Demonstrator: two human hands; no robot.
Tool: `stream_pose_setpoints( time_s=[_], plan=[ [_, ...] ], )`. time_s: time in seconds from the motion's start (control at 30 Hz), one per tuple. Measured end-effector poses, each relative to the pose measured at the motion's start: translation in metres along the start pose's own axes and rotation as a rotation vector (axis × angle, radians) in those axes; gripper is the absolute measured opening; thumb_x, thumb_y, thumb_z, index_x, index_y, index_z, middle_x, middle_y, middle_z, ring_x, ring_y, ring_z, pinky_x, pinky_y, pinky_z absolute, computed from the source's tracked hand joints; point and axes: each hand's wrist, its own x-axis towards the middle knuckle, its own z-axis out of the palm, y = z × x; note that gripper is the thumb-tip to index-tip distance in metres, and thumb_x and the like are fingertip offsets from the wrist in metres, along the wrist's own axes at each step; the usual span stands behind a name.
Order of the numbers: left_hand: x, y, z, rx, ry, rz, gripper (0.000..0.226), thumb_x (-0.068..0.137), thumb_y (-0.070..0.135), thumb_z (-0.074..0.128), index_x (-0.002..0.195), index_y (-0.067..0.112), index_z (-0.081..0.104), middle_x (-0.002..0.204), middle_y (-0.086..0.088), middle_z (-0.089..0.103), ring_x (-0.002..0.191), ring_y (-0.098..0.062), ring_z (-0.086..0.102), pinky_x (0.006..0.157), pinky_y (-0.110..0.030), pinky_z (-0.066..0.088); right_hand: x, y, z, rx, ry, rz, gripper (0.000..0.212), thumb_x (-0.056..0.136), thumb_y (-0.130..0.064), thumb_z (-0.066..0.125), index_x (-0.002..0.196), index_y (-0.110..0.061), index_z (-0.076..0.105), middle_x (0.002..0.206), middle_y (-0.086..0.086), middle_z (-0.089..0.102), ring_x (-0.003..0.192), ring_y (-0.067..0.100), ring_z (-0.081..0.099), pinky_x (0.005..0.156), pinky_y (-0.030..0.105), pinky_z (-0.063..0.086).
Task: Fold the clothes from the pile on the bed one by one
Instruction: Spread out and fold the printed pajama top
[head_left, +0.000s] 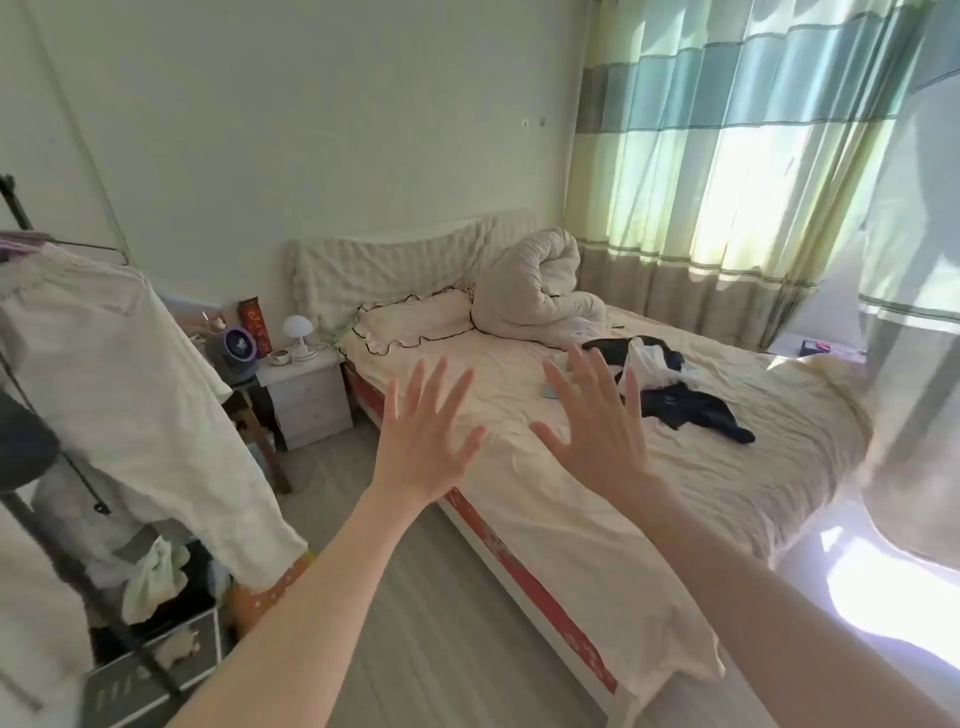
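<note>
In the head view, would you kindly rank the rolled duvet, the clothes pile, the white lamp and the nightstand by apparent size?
1. rolled duvet
2. clothes pile, looking only slightly smaller
3. nightstand
4. white lamp

The bed (597, 519) across the middle of the frame wears a matt, creased cream cloth sheet, with a red patterned fabric band along its near side. On it, right of centre, the pile of clothes (670, 384) is soft cloth, black and white, dull in finish. A puffy quilt (535, 291) at upper centre looks thick and matt. The curtain (727, 130) at upper right is thin striped cloth letting light through. The nightstand (306, 400) left of centre looks like painted white wood. The floor (415, 623) at lower centre is smooth, grey, wood-grained boards.
</note>
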Motion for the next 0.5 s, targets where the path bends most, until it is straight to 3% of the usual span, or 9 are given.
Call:
stream_pose_setpoints(
  time_s=[0.13,0.3,0.5],
  plan=[
    [0.022,-0.040,0.060,0.016,-0.066,-0.026,0.065,0.095,0.055,0.028,0.150,0.032,0.002,0.159,-0.003,0.000,0.146,-0.024,-0.005,0.112,-0.042,-0.013,0.025,-0.003,0.063,0.072,0.011,0.042,0.069,0.088,-0.050,0.056,0.147,-0.022,0.033,0.155,0.010,0.025,0.144,0.031,0.019,0.114,0.054,0.003],
    [0.057,-0.086,0.120,-0.071,-0.133,-0.056,0.065,0.095,0.052,0.036,0.150,0.028,0.013,0.159,-0.005,0.005,0.146,-0.026,0.000,0.115,-0.043,-0.006,0.066,-0.008,0.140,0.132,-0.109,0.094,0.068,0.092,-0.053,0.046,0.150,-0.027,0.022,0.159,0.004,0.011,0.147,0.025,0.003,0.116,0.050,-0.004],
    [0.103,-0.121,0.198,-0.151,-0.314,-0.120,0.064,0.095,0.055,0.029,0.150,0.033,0.005,0.159,-0.001,-0.004,0.145,-0.021,-0.012,0.115,-0.041,-0.010,0.112,-0.006,0.220,0.195,-0.239,0.149,0.066,0.093,-0.050,0.047,0.149,-0.024,0.025,0.159,0.005,0.013,0.147,0.026,0.004,0.117,0.052,-0.003]
  ],
)
